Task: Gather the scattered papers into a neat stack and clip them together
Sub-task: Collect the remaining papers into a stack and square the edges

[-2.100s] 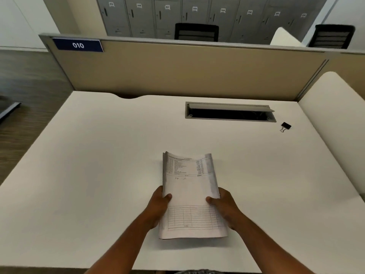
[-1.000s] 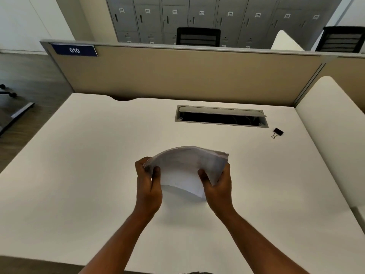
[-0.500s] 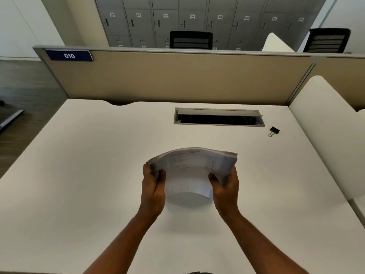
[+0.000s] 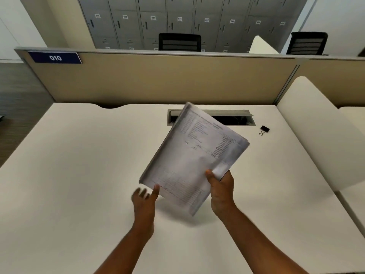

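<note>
The paper stack [image 4: 194, 155] is pinched by the right hand [image 4: 221, 188]; the left hand [image 4: 144, 200] appears spread, though blurred. Being light and floppy, it should be supported beyond the fingers [image 4: 209, 175].

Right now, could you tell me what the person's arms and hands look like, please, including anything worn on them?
Both forearms are bare as far as the frame shows: no sleeves, gloves, watch or bracelets. No rings show on the left hand or the right hand, though the left hand is motion-blurred, so small details there cannot be made out.
</note>
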Demonstrator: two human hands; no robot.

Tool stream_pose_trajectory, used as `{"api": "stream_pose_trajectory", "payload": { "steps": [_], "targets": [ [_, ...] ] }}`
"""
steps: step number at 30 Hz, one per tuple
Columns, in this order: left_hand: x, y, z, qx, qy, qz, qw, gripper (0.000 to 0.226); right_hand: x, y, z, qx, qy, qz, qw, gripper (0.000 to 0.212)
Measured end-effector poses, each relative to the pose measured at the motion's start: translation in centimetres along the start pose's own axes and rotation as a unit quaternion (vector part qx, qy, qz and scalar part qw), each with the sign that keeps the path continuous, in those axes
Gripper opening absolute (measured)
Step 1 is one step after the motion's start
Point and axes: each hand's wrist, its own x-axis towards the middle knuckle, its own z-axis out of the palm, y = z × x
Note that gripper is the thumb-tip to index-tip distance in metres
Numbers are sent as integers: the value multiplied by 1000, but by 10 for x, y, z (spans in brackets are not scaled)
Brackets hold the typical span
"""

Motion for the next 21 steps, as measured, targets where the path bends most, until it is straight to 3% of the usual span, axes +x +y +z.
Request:
{"api": "stream_pose_trajectory", "payload": {
  "steps": [3,7,10,13,15,18,21],
  "targets": [
    [-5,5,5,-113,-152,-67,980,42,-2,5,5,69,-22,32,997,44],
    [4,16,6,-107,-110,10,988,28,-7,6,-1,125,-91,69,986,63],
    [15,31,-7,-67,-90,87,990,31,6,-6,-10,145,-117,85,979,58],
    [29,41,-26,3,-74,128,989,21,32,-23,-33,154,-84,85,981,48],
    [36,44,-36,53,-70,137,987,20,44,-36,-51,87,-95,101,986,49],
    [38,49,-44,126,-54,154,979,19,53,-47,-65,-105,-190,112,970,69],
    [38,50,-45,189,-42,173,966,19,55,-43,-60,-210,-213,78,951,48]
  ]
}}
